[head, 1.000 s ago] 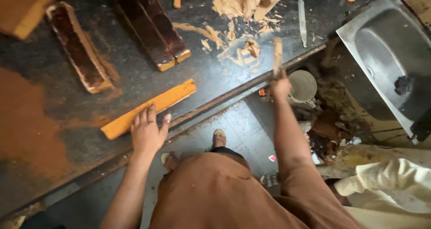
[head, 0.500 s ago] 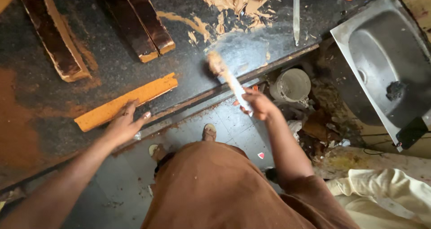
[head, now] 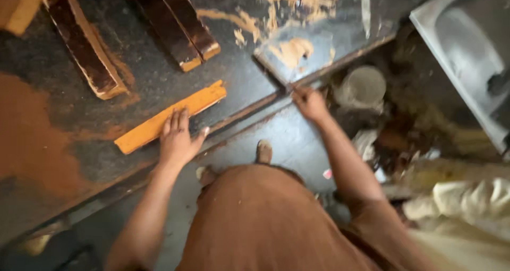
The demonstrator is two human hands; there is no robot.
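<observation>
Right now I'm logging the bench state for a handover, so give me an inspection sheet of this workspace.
Surface: dark worktable, dusted with reddish-brown powder, tan clay smears at the top.
Job's things: orange wooden bar under the left hand; glossy dark slab with a clay dab.
Clutter: dark wooden moulds, round container beyond the edge.
Grippers: left hand flat on the bar; right hand at the table edge, grip blurred.
Cables: nothing seen.
Surroundings: metal basin, pale cloth.

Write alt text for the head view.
Seen from above, a person's left hand rests flat on a long orange wooden bar on a dark, clay-smeared worktable. The right hand grips a thin tool at the table's edge, near a round grey pot.
</observation>
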